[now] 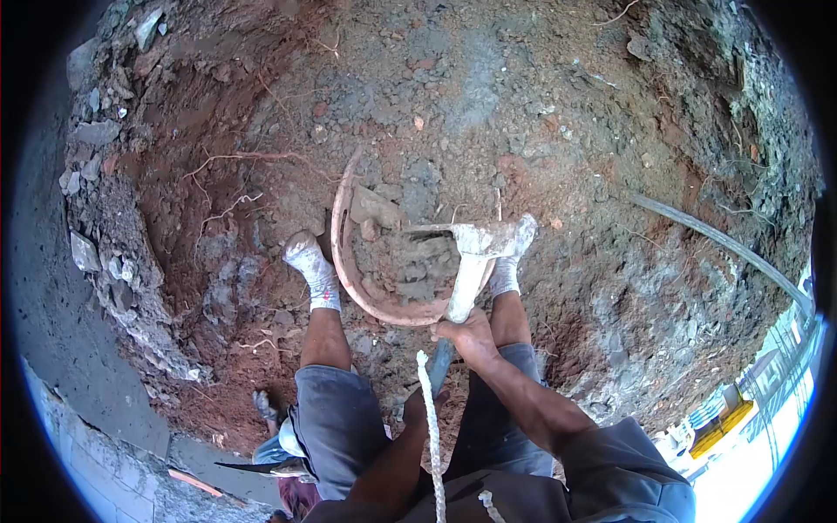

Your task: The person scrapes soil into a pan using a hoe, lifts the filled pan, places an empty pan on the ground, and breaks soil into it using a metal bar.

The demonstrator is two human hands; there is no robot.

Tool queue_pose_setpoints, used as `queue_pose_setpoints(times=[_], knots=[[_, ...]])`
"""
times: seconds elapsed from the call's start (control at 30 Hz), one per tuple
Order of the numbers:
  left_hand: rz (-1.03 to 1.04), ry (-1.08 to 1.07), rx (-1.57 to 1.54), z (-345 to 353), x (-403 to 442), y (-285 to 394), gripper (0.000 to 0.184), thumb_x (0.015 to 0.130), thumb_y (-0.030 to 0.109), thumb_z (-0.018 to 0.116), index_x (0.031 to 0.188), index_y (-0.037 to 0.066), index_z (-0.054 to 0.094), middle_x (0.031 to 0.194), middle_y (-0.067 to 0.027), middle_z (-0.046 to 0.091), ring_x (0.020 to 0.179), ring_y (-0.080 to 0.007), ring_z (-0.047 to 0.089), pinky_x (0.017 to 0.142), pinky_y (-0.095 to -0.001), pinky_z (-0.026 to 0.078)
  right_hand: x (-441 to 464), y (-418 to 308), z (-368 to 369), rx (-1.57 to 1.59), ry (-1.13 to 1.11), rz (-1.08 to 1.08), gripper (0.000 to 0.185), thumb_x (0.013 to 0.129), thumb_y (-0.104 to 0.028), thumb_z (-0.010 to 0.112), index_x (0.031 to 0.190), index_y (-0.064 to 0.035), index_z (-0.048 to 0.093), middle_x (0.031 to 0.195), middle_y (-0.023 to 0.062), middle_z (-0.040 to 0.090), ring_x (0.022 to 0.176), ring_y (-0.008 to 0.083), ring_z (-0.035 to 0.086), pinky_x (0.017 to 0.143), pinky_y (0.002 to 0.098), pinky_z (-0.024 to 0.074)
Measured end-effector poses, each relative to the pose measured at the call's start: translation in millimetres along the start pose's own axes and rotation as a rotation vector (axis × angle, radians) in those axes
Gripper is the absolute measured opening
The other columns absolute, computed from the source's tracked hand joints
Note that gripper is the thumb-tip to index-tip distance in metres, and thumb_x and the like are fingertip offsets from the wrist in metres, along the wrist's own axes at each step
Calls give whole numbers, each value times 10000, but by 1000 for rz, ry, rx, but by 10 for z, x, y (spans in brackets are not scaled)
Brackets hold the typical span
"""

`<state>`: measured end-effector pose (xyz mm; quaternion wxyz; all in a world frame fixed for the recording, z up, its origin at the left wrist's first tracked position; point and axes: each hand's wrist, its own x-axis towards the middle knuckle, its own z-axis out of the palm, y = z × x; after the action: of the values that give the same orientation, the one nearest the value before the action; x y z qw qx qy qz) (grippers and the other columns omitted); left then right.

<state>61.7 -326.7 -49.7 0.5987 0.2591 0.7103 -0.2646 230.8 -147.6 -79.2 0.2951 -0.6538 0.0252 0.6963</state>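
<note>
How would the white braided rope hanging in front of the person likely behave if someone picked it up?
The rope would probably be floppy, since its braided length dangles with slight bends. It looks light, being a thin strand beside the forearms. It seems unlikely to slip easily from a grip, as the braid gives it a ridged surface.

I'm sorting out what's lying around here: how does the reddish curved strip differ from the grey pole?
The reddish curved strip sweeps round in a deep arc; the grey pole bends only gently. The strip comes close to the right hand, while the pole is well off to the right. Both look long and narrow.
</note>
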Motion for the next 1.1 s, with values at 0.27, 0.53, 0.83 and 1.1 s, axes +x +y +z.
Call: queue_pose_setpoints(times=[0.27,0.53,0.83,1.1], knots=[[609,-141,-261,-1257,392,3250,565,737,475,773,1108,75,629,946,-101,692,834,-220,663,793,-369,537,667,-3092,21,-250,297,-791,217,831,-161,611,898,38,553,638,83,583,492,149,594,519,274,555],[276,-64,109,-2296,1317,3214,621,764,509,731,1163,52,602,846,-122,667,743,-227,654,712,-393,535,2976,-2547,385,-28,426,-368,192,919,-166,538,954,22,520,669,71,529,523,143,527,482,299,502],[254,115,533,-2854,425,2544,572,810,439,685,1145,-5,553,839,-219,680,805,-339,693,767,-447,544,2714,-1515,864,351,247,33,127,861,-149,491,750,-89,478,600,30,442,473,176,474,439,352,449],[247,174,614,-2865,-47,2287,485,834,352,665,1140,9,510,862,-245,672,858,-387,668,813,-473,512,2652,-1032,750,520,119,78,147,819,-231,541,723,-141,475,599,11,451,503,178,488,473,352,459]])
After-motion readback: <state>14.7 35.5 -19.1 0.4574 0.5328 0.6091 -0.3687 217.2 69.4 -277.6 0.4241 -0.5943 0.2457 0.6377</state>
